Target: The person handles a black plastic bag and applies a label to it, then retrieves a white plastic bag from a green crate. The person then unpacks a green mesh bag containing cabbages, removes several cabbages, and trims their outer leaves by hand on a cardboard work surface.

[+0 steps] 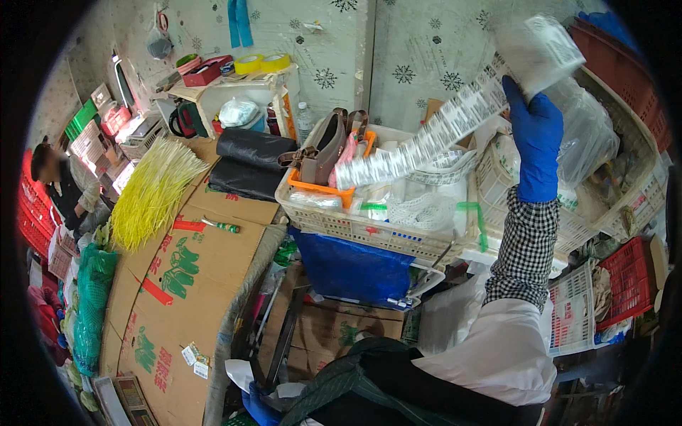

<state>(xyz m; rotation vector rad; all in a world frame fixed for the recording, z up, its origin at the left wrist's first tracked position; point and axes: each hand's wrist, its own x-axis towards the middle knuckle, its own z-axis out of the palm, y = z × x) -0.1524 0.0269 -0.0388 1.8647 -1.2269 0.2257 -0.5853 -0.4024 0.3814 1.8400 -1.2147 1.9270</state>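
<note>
My right hand [535,125], in a blue glove, is raised at the upper right and grips a blurred bundle of printed labels [551,50]. From the bundle a long label strip [426,146] hangs down leftward across a white plastic crate [367,226]. In that crate sit an orange basket [345,198] holding a grey bag [325,152], white netting [421,210] and more label strips [445,169]. Low at the bottom edge, partly cut off, my gloved left hand [261,409] holds a piece of white paper [240,374].
Flattened cardboard [200,298] covers the table at left, bearing a green-handled knife [221,226], small labels [196,362], yellow ties [152,197] and black rolls [248,178]. Another person [66,186] is at far left. A second crate [628,197] holds plastic bags at right.
</note>
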